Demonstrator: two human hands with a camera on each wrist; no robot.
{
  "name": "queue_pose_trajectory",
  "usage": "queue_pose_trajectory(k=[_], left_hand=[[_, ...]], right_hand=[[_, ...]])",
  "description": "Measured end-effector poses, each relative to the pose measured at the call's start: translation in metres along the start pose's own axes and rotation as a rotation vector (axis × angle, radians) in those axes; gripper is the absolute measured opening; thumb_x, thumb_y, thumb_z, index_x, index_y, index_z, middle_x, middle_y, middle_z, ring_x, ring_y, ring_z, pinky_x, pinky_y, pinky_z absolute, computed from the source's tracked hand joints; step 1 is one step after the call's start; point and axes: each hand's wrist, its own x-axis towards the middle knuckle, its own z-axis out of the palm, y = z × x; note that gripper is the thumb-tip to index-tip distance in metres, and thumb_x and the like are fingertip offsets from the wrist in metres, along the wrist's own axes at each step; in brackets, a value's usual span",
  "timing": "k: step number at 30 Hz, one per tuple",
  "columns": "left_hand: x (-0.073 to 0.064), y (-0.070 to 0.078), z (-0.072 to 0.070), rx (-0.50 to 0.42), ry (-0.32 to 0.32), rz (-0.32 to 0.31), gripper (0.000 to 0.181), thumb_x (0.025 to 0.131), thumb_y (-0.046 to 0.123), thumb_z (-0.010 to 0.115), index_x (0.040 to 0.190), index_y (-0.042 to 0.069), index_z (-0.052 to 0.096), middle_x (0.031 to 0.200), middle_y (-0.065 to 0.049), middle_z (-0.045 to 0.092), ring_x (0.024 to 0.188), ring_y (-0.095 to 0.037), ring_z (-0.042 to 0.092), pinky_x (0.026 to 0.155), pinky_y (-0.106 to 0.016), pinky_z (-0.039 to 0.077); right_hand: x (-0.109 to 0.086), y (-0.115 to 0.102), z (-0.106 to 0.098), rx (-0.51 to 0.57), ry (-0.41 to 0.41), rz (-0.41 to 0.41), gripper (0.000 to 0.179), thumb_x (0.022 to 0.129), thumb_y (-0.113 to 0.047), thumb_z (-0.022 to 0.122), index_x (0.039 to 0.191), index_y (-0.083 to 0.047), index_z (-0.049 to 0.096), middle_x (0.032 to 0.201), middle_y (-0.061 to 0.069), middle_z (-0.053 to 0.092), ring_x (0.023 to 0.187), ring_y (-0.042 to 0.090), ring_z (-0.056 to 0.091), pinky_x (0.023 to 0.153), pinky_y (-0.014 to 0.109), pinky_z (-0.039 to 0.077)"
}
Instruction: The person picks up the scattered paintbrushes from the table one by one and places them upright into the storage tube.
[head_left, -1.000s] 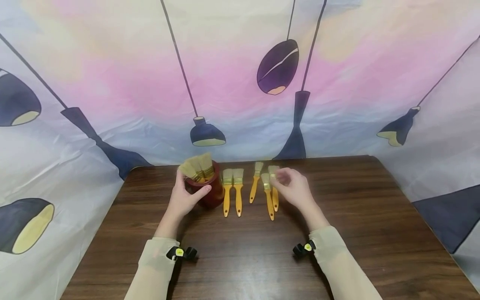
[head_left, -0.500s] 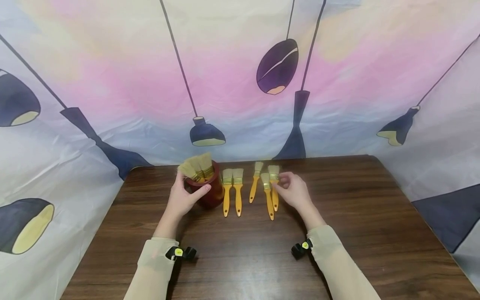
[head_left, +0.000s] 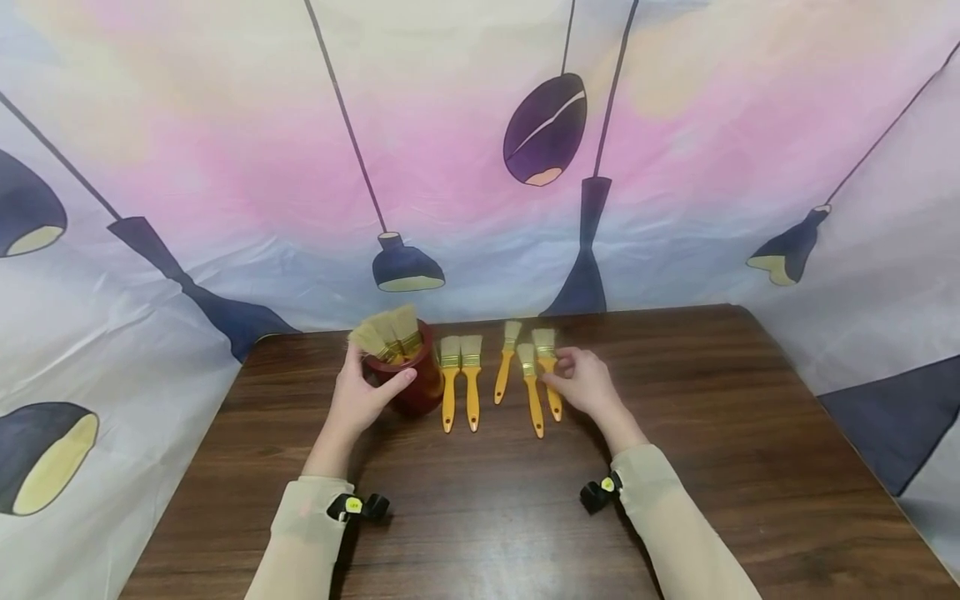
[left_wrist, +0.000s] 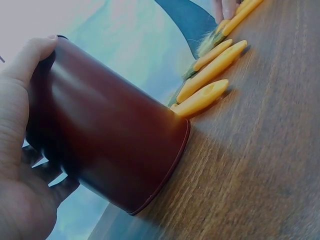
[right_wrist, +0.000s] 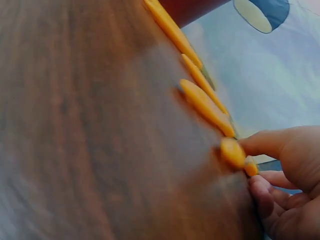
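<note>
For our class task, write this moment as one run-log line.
left hand: grips dark red cup | right hand: pinches rightmost brush | in cup: several brushes, bristle-end up | on table: four other brushes

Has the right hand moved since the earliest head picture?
Yes, slightly: judged against the table's far edge, the right hand has shifted toward the person.

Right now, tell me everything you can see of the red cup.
The cup is dark red, smooth, glossy, round-sided and open-topped; its material is unclear. It stands on the brown table, left of the loose brushes, with other brushes inside, bristles up. The left hand grips its side.
</note>
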Motion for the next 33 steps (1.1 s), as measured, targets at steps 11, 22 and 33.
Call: queue_pose_trajectory(k=[11, 22, 33], left_hand=[[0.001, -0.001, 0.0, 0.007, 0.002, 0.005, 0.092, 0.093, 0.027, 0.089, 0.164, 0.016, 0.032, 0.158, -0.018, 0.048, 0.149, -0.038, 0.045, 0.123, -0.065, 0.037], [0.002, -0.003, 0.0, 0.003, 0.007, 0.026, 0.093, 0.093, 0.027, 0.09, 0.165, 0.017, 0.032, 0.158, -0.019, 0.047, 0.148, -0.039, 0.046, 0.121, -0.067, 0.038], [0.002, -0.002, 0.0, 0.005, 0.007, 0.021, 0.093, 0.092, 0.029, 0.09, 0.164, 0.018, 0.033, 0.158, -0.018, 0.047, 0.148, -0.038, 0.046, 0.122, -0.066, 0.038]], right_hand=[[-0.005, 0.0, -0.008, -0.034, 0.01, 0.041, 0.055, 0.097, -0.024, 0.085, 0.14, 0.004, 0.068, 0.116, 0.017, 0.075, 0.103, 0.031, 0.072, 0.086, 0.045, 0.063], [-0.005, 0.003, -0.008, -0.014, 0.047, 0.025, 0.046, 0.098, -0.02, 0.083, 0.135, 0.003, 0.07, 0.11, 0.015, 0.075, 0.098, 0.03, 0.071, 0.086, 0.047, 0.062], [-0.003, 0.01, -0.012, 0.077, 0.047, 0.036, 0.047, 0.101, -0.026, 0.08, 0.14, -0.002, 0.068, 0.115, 0.015, 0.074, 0.107, 0.033, 0.072, 0.086, 0.046, 0.062]])
